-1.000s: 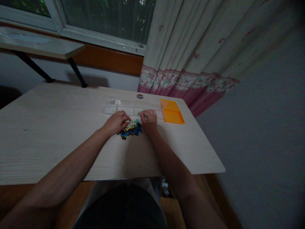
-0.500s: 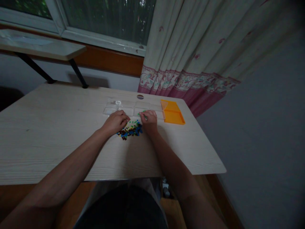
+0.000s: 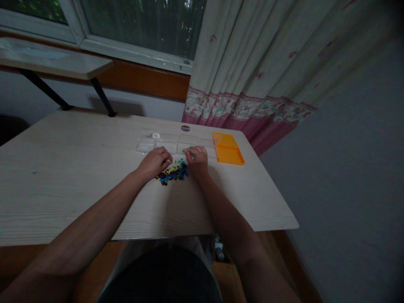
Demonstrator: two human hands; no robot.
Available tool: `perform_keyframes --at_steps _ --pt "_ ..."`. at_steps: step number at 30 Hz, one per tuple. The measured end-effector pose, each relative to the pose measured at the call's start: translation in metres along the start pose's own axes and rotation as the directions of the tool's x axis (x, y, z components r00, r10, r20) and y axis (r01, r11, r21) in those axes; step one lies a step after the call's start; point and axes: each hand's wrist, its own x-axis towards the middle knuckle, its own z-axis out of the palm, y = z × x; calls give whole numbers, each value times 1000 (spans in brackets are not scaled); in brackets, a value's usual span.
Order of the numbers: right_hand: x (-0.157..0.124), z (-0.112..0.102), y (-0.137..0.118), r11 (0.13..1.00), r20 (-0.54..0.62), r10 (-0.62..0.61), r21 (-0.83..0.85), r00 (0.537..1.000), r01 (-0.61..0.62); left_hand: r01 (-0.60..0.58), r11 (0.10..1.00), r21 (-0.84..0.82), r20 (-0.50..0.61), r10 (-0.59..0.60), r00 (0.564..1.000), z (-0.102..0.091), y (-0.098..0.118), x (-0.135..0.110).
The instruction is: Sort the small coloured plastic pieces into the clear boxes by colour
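Note:
A mixed pile of small building-brick-like pieces point(image 3: 173, 174), in blue, brown, green and yellow, lies on the table. At its upper left edge rests my left hand point(image 3: 155, 162), fingers curled with the tips together; whatever they may pinch is too small to make out. My right hand point(image 3: 197, 160) is right of the pile, over the near edge of a clear plastic compartment tray point(image 3: 166, 146). Its thumb and fingers are pinched, and a bit of green shows at them. Some green pieces point(image 3: 190, 147) sit in the tray compartment beside these fingertips.
An open orange plastic case point(image 3: 230, 155) lies at the tray's right end. Behind the tray is a round cable hole point(image 3: 185, 128) in the table point(image 3: 78, 181). A raised shelf point(image 3: 57, 63) on black legs stands back left; a curtain point(image 3: 240, 80) hangs behind.
My left fingers have shifted slightly at the pile's edge. My right hand stays pinched by the tray, almost unmoved. The whole view has shifted very slightly.

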Motion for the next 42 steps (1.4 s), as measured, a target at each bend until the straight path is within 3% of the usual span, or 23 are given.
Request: perform_keyframes --at_steps 10,19,42 --pt "1 -3 -3 999 16 -27 -18 1000 27 24 998 -60 -66 -28 997 -1 5 2" --pt "-5 -5 -21 953 176 -294 127 939 275 124 959 -255 -173 -171 970 -3 7 4" --pt "-5 -4 -26 964 219 -263 23 940 264 102 952 -289 -128 -144 981 -2 7 4"
